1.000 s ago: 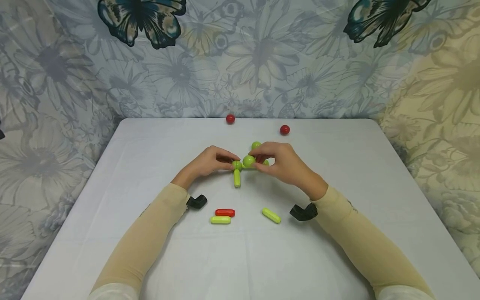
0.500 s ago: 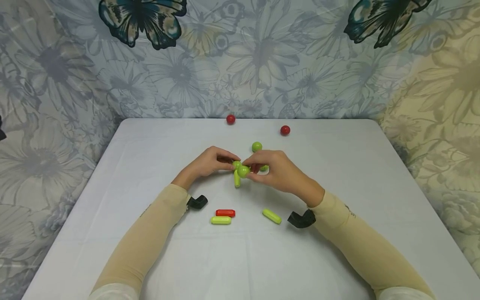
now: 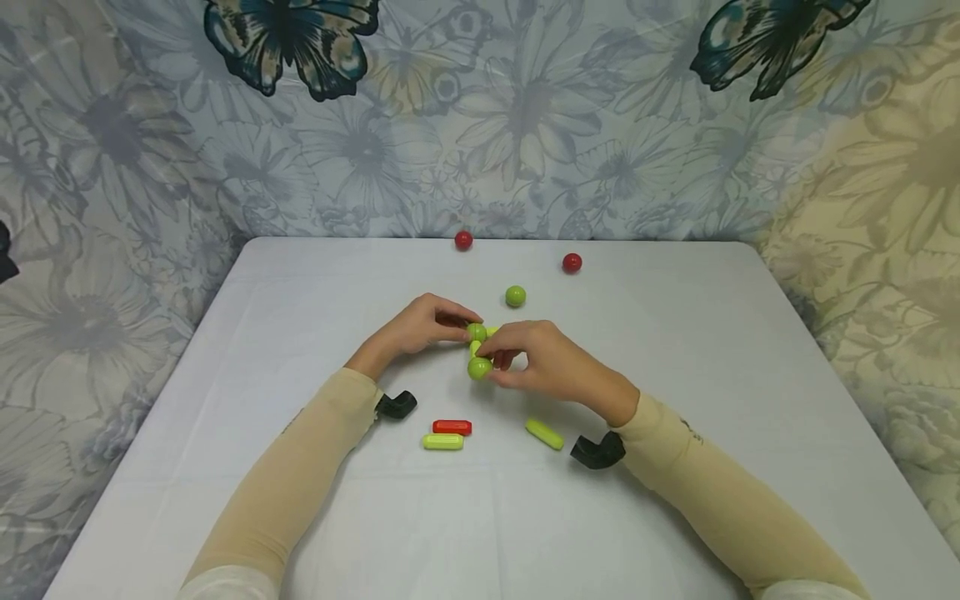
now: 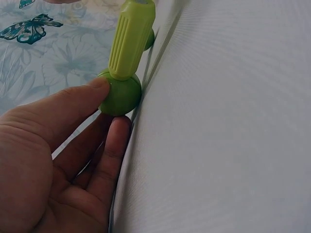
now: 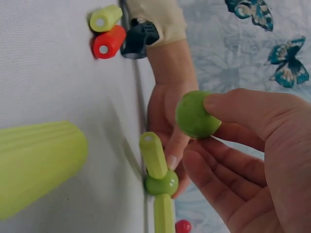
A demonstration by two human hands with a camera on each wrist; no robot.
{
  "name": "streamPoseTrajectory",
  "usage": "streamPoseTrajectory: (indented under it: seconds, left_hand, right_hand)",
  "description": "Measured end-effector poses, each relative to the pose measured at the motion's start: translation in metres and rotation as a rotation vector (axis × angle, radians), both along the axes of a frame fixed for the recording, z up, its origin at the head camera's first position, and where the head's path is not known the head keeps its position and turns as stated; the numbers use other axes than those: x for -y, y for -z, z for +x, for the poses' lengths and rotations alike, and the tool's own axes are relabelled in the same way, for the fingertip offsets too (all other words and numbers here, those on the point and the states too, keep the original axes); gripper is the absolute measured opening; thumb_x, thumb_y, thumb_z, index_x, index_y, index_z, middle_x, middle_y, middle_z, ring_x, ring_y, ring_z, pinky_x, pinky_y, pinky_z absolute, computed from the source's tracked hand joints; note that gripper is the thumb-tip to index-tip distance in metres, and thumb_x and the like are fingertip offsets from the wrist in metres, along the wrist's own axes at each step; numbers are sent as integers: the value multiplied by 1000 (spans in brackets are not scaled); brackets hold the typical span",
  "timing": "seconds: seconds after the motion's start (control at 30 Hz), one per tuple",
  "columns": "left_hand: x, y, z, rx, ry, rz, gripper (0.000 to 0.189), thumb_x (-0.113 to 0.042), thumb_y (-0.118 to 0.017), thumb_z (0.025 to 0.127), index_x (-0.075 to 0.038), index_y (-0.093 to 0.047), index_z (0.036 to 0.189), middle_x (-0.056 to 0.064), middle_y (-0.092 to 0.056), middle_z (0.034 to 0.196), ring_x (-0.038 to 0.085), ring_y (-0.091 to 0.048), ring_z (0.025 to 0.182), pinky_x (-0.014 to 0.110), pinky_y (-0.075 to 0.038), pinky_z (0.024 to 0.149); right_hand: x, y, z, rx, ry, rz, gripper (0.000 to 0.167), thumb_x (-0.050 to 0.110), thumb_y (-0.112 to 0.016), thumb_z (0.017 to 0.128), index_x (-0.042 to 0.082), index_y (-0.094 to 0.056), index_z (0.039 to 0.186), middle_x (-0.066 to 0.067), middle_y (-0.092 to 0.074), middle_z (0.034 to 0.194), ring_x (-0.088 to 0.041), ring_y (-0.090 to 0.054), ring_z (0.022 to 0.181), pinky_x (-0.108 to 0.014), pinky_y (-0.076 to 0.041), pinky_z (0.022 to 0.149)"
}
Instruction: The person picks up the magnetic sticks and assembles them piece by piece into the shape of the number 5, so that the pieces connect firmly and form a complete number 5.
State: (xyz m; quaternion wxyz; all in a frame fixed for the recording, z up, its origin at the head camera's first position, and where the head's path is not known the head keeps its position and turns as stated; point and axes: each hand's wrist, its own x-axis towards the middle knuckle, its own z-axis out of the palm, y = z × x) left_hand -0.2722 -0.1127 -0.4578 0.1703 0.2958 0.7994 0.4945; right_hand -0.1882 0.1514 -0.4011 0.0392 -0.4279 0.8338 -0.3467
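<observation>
My left hand grips a green ball between thumb and fingers, low over the white table. Two yellow-green rods extend from this ball: one rod points toward me with a grey dot on its end, and another rod runs off to the right, partly behind my right hand. My right hand pinches a second green ball with thumb and fingertips. In the head view that ball overlaps the near end of the rod pointing toward me; the right wrist view shows a gap between them.
A loose green ball lies behind my hands. Farther back are two red balls. Closer to me lie a red rod, a yellow-green rod beside it, and another yellow-green rod to the right.
My right hand has moved toward me and slightly left with its green ball, from beside the left hand's ball to the near rod's end. My left hand has stayed in place.
</observation>
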Motion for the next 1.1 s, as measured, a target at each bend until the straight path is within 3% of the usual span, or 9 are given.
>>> streamPoseTrajectory:
  seconds: [0.2, 0.4, 1.1]
  left_hand:
    - [0, 0, 0, 8, -3, 3, 29, -8, -82, 98, -7, -81, 127, 2, -78, 122, 19, -70, 116, 37, -54, 103]
    - [0, -2, 1, 20, -16, -4, 29, -8, -83, 98, -8, -82, 126, 2, -78, 122, 19, -70, 118, 37, -53, 104]
    - [-1, 0, -1, 32, -9, 5, 29, -8, -82, 98, -7, -81, 127, 2, -78, 123, 19, -69, 118, 36, -53, 103]
  right_hand:
    - [5, 7, 0, 58, -38, 60, 24, 10, -86, 93, 11, -82, 117, 10, -76, 105, -2, -69, 85, -32, -62, 81]
    - [7, 16, 0, 122, -26, 87, 23, 11, -87, 93, 12, -83, 116, 12, -75, 101, -4, -69, 86, -28, -61, 82]
    - [7, 28, -3, 40, -9, 143, 28, 13, -87, 94, 15, -82, 121, 15, -72, 99, -7, -66, 86, -26, -58, 79]
